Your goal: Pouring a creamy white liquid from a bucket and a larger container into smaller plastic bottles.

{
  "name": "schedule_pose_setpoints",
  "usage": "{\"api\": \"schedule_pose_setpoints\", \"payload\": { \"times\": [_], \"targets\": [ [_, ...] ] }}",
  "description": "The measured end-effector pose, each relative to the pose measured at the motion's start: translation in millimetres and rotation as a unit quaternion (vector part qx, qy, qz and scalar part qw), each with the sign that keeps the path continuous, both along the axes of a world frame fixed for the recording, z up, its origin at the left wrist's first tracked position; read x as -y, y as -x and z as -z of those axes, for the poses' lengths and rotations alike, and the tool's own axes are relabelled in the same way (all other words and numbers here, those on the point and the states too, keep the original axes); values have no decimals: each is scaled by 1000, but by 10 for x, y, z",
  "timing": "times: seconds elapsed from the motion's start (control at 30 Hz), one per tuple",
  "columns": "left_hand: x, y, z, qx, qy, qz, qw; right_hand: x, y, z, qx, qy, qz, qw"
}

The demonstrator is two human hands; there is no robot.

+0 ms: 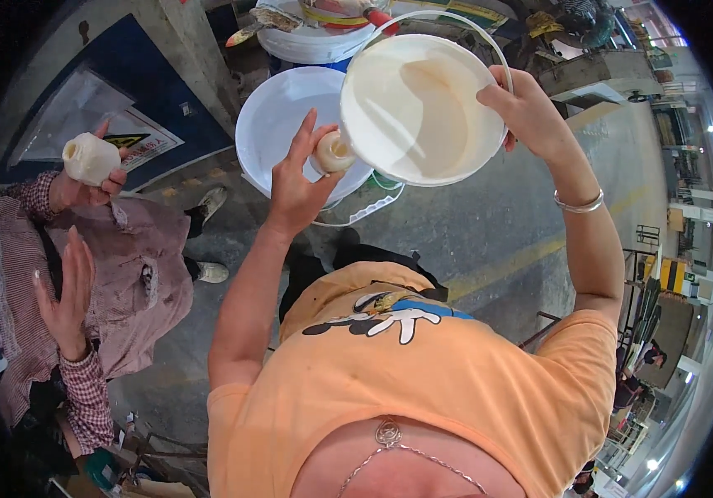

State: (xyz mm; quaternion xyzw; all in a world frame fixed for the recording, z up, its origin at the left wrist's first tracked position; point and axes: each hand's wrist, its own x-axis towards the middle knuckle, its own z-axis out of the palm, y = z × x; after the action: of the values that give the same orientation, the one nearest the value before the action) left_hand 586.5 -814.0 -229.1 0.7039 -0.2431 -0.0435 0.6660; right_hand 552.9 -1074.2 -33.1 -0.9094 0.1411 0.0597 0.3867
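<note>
My left hand (294, 192) is closed around a small round cream-coloured hollow pot (333, 154), its opening facing up. The pot is above the inside of a wide white bucket (267, 124). My right hand (530, 108) grips the rim of a second white bucket (389, 112), with the thumb over the edge. That bucket is tilted, its left lower edge close beside the small pot. Creamy pale liquid or coating shows inside it, and its wire handle arcs over the top. Whether liquid is pouring out, I cannot tell.
At the left, a co-worker in a checked sleeve and apron holds a similar cream pot (91, 159). Behind the buckets stands a lidded white tub (315, 41) with a brush (277, 18) on it. A blue panel (165, 95) leans at the upper left. Grey floor (489, 224) lies to the right.
</note>
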Motion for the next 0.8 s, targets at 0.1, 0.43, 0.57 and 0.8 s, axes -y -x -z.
{"api": "schedule_pose_setpoints", "payload": {
  "times": [0.1, 0.43, 0.57, 0.8],
  "targets": [
    [4, 14, -16, -15, -2, 2, 1000, 5, -11, -4, -5, 2, -15, 1000],
    [-123, 18, -93, -116, 26, 92, 989, 14, -19, -93, 21, 63, -22, 998],
    [-137, 52, -171, -108, 28, 84, 990, -12, 34, -206, 18, 53, -28, 998],
    [-292, -131, -179, -206, 58, 195, 957, -62, 35, -256, 20, 30, -14, 999]
  ]
}}
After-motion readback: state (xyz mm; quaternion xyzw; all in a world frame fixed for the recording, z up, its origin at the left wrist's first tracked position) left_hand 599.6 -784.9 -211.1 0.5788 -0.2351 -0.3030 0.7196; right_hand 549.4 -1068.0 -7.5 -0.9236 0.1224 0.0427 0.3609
